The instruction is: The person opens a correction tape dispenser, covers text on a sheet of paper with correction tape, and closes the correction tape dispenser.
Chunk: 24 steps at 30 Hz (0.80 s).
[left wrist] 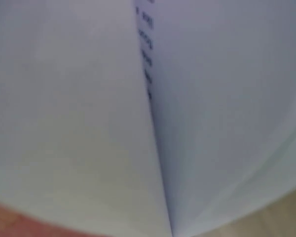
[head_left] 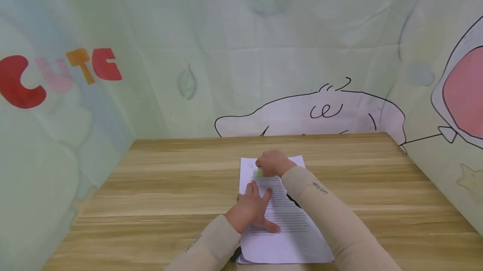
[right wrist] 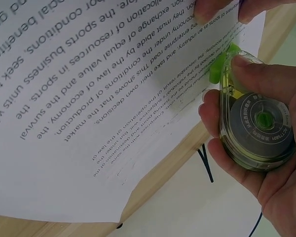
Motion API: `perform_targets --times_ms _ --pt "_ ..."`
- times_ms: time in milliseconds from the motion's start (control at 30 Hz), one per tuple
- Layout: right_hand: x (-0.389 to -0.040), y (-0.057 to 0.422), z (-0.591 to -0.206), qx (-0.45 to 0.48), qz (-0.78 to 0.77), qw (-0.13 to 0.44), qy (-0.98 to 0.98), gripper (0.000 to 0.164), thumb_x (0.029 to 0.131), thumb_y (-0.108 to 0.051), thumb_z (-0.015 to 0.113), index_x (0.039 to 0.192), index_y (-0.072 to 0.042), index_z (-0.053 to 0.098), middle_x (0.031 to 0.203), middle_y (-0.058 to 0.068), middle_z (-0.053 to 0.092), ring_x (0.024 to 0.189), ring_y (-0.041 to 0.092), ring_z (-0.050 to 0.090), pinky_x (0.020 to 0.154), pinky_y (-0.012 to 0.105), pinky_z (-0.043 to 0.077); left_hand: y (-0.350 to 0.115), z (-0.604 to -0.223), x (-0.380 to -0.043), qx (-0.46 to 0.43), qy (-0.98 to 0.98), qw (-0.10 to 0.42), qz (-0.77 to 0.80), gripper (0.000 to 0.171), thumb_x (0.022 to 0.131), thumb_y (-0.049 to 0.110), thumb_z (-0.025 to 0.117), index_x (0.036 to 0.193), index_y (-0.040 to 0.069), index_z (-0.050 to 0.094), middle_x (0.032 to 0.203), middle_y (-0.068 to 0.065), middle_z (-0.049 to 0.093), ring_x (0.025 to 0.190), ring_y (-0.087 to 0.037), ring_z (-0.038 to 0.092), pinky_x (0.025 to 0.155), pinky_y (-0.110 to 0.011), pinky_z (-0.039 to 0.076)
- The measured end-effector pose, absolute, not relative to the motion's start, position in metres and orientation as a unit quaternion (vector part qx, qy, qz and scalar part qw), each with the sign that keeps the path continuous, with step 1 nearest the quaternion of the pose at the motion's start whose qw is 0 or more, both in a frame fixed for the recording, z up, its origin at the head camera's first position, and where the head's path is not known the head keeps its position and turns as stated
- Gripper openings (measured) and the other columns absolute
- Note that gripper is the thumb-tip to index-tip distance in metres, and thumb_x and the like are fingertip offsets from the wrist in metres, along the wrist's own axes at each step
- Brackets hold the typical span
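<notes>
A correction tape (right wrist: pixel 260 131), with a clear case, a dark reel and a green tip, is gripped in my right hand (head_left: pixel 273 163). In the right wrist view its green tip is right at the lines of print on the sheet. The printed sheet (head_left: pixel 286 248) lies lengthwise before me on the table, with other paper at its lower left corner. Spread over the left part of the sheet, my left hand (head_left: pixel 253 209) rests on it with fingers apart. White paper (left wrist: pixel 64 98) fills most of the left wrist view, blurred, with a little print showing at a fold or edge.
The wood-grain table (head_left: pixel 170 191) extends on both sides of the sheet. A fabric backdrop (head_left: pixel 234 53) with cartoon drawings hangs behind and along both sides of it. In the right wrist view a dark cord (right wrist: pixel 207 165) hangs past the paper's edge.
</notes>
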State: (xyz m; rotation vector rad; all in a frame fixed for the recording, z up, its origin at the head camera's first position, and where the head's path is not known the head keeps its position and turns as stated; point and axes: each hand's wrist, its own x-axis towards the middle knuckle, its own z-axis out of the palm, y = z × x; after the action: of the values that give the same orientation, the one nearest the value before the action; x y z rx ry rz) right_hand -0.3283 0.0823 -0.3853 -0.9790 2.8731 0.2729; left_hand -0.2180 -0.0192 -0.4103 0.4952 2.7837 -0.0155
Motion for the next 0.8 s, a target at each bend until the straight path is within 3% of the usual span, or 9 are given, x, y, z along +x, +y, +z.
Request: perform_targets --times_ms 267,800 --pt "-0.328 0.0841 -0.3849 -0.313 0.084 0.052 0.945 0.032 0.08 -0.009 0.059 0.109 -0.018 0.069 0.105 0.0 0.069 0.09 0.019 0.062 0.082 0.035 0.05 -0.019 -0.4089 -0.2173 0.176 0.973 0.149 -0.003 0.109 0.055 0.072 0.07 0.144 0.021 0.032 0.147 -0.028 0.024 0.135 -0.037 0.024 0.096 -0.06 0.037" --pt "-0.3283 0.0887 -0.3851 -0.312 0.067 0.053 0.946 0.033 0.079 -0.008 0.059 0.109 -0.018 0.069 0.103 0.001 0.069 0.083 0.018 0.06 0.08 0.035 0.05 -0.0186 -0.4161 -0.2211 0.172 0.973 0.152 -0.005 0.112 0.053 0.075 0.069 0.145 0.023 0.03 0.148 -0.027 0.022 0.137 -0.037 0.021 0.098 -0.06 0.036"
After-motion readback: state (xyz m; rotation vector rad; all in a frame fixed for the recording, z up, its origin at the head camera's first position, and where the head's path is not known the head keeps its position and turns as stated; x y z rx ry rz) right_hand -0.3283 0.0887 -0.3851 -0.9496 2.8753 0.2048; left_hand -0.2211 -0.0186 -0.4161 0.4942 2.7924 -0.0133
